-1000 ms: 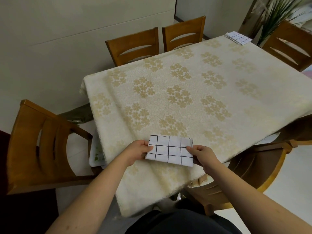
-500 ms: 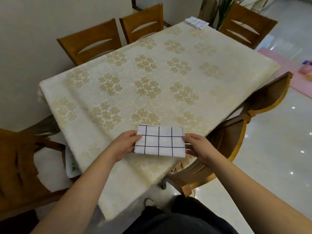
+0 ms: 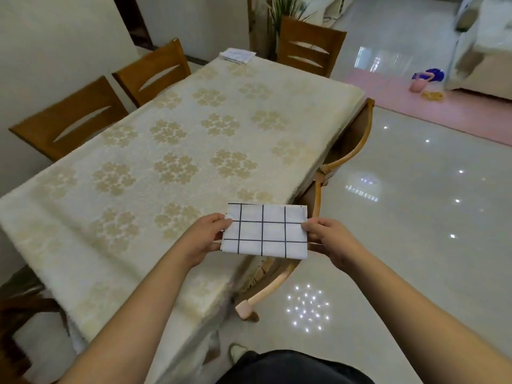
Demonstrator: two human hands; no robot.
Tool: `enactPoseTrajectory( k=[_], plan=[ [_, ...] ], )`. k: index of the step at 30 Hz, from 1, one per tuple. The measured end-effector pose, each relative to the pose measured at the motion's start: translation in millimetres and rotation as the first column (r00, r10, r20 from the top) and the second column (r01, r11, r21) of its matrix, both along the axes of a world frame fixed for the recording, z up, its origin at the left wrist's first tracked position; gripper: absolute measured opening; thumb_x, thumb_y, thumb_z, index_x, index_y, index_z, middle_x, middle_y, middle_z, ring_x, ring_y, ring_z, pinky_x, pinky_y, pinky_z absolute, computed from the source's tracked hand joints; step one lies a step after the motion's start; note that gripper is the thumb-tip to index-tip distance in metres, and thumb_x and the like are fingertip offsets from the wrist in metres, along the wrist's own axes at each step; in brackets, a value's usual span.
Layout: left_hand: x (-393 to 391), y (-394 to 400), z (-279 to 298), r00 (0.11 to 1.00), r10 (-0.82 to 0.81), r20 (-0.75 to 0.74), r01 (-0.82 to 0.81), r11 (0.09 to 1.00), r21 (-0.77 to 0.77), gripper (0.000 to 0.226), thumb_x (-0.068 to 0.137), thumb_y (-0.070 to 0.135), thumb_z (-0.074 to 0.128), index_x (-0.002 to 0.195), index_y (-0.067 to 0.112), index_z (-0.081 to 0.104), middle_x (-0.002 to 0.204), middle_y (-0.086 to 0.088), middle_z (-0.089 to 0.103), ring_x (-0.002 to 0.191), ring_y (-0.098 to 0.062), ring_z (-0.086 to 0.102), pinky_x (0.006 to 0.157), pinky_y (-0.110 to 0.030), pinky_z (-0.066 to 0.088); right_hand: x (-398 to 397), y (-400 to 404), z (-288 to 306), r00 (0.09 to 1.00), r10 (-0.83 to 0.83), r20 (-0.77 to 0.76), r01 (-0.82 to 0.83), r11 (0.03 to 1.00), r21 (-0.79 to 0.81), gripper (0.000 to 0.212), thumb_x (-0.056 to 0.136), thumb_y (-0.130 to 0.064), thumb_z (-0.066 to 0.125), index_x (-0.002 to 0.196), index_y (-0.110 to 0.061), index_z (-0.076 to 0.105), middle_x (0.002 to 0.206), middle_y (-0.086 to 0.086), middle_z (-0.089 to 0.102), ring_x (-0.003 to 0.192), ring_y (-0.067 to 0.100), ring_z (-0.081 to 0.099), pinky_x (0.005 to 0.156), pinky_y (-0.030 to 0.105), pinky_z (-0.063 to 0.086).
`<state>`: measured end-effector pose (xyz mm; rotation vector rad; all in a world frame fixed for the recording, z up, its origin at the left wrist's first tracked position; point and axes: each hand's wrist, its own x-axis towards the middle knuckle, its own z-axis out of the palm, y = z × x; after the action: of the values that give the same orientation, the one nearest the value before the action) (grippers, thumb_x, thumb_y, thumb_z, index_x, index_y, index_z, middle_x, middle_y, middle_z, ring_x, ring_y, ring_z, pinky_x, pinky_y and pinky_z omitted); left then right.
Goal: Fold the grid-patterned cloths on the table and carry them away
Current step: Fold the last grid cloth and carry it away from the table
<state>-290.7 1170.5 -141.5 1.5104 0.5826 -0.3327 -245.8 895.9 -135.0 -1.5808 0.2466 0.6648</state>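
A folded white cloth with a black grid [image 3: 266, 231] hangs flat in the air over the table's near right corner. My left hand [image 3: 203, 236] pinches its left edge and my right hand [image 3: 329, 239] pinches its right edge, thumbs on top. A second folded grid cloth [image 3: 237, 55] lies at the far end of the table [image 3: 166, 151], which is covered with a cream floral tablecloth.
Wooden chairs stand along the left side [image 3: 69, 117], at the far end [image 3: 307, 45] and tucked under the right side [image 3: 340, 162]. Shiny tiled floor [image 3: 415, 217] spreads to the right, with a pink mat [image 3: 443, 112] and small toys beyond. A plant stands behind the far chair.
The cloth, held by both hands, has lifted off the table and shifted right past the table's corner. The view has swung right, showing more floor.
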Motion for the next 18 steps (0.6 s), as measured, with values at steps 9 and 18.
enactPoseTrajectory(
  k=[9, 18],
  plan=[
    [39, -168, 12, 0.964, -0.265, -0.03, 0.266, 0.964, 0.024, 0.019, 0.097, 0.016, 0.054, 0.109, 0.002, 0.06, 0.101, -0.013, 0.07, 0.089, -0.021, 0.068, 0.064, -0.031, 0.055, -14, -168, 1, 0.953, -0.302, -0.029, 0.303, 0.952, 0.042, 0.013, 0.094, -0.014, 0.055, 0.093, -0.008, 0.066, 0.088, 0.008, 0.07, 0.079, 0.02, 0.067, 0.068, 0.029, 0.054],
    [68, -288, 19, 0.906, -0.414, -0.084, 0.416, 0.909, 0.008, 0.019, 0.095, 0.022, 0.058, 0.102, 0.007, 0.066, 0.096, -0.007, 0.072, 0.085, -0.019, 0.069, 0.078, -0.036, 0.055, -22, -279, -10, 0.877, -0.478, -0.045, 0.479, 0.877, 0.036, 0.013, 0.094, -0.014, 0.054, 0.097, -0.007, 0.065, 0.089, 0.007, 0.069, 0.079, 0.019, 0.064, 0.067, 0.029, 0.051]
  ],
)
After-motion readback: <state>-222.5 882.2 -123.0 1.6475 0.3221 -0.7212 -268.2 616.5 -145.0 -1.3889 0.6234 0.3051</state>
